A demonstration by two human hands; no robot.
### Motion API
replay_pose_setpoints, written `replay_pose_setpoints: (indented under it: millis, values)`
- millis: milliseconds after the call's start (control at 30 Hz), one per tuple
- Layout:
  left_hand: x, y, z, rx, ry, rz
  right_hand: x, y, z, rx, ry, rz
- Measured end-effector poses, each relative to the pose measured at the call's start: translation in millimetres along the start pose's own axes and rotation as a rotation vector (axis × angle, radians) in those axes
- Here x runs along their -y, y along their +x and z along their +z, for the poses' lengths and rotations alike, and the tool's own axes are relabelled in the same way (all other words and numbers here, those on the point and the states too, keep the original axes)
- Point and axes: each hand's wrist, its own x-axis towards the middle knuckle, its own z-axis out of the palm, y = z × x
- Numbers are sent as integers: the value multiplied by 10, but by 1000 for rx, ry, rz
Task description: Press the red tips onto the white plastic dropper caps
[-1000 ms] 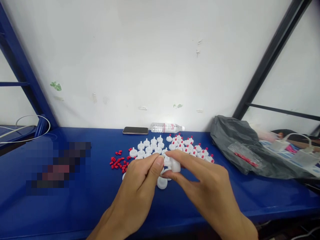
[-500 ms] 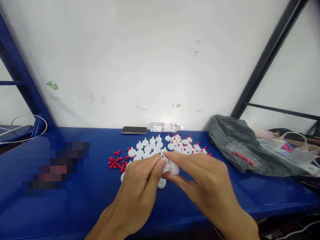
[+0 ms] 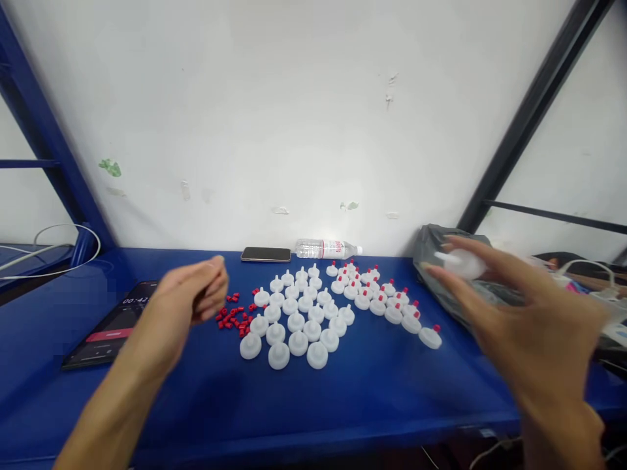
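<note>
My right hand (image 3: 529, 320) is raised on the right, thumb and fingers pinching a white nozzle cap (image 3: 463, 262). Its thin spout points left and carries no red tip; the cap is slightly blurred. On the left my left hand (image 3: 198, 287) is closed with its fingers curled in, and whatever they hold, if anything, is hidden. Small red tips (image 3: 235, 320) lie loose just beyond that hand. Several bare white nozzle caps (image 3: 296, 321) stand spout up in the middle of the blue table. Right of them are white caps with red tips (image 3: 377, 305) on their spouts.
A phone with a running timer (image 3: 105, 333) lies under the left forearm. Another phone (image 3: 266, 254) and a clear plastic bottle (image 3: 326, 249) lie along the wall. A dark plastic bag (image 3: 426, 251) is partly behind my right hand. A white cable (image 3: 93, 258) loops at far left.
My hands were together over the middle at a white nozzle cap. They have parted: the right hand moved right and up with the cap, the left hand moved left and up, closed.
</note>
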Motion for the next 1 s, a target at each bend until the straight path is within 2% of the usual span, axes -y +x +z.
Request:
replay_pose_setpoints:
  millis: [67,100,133,200,267,400,467,667,800,1000]
  values:
    - [33,79,-249,-84,333,26,-19,53,-56,24,97,103]
    - [61,102,-323,-91,523,26,-5,66,-73,31,161,131]
    - [96,116,-363,-75,684,7,12,72,-82,30,214,152]
    - [183,134,-361,29,888,-12,23,63,-71,78,266,164]
    - [280,150,-305,125,976,-5,-20,35,-26,252,262,130]
    - [445,192,-229,207,1085,39,-160,-55,127,774,242,-32]
    - [488,202,-226,223,1107,58,-190,-98,214,884,276,-98]
    - [500,185,-201,264,1122,108,-173,-173,407,868,319,-174]
    - [510,205,-195,263,1145,137,-197,-212,438,926,297,-202]
    - [476,238,-213,241,1162,172,-103,-211,439,1073,214,-90]
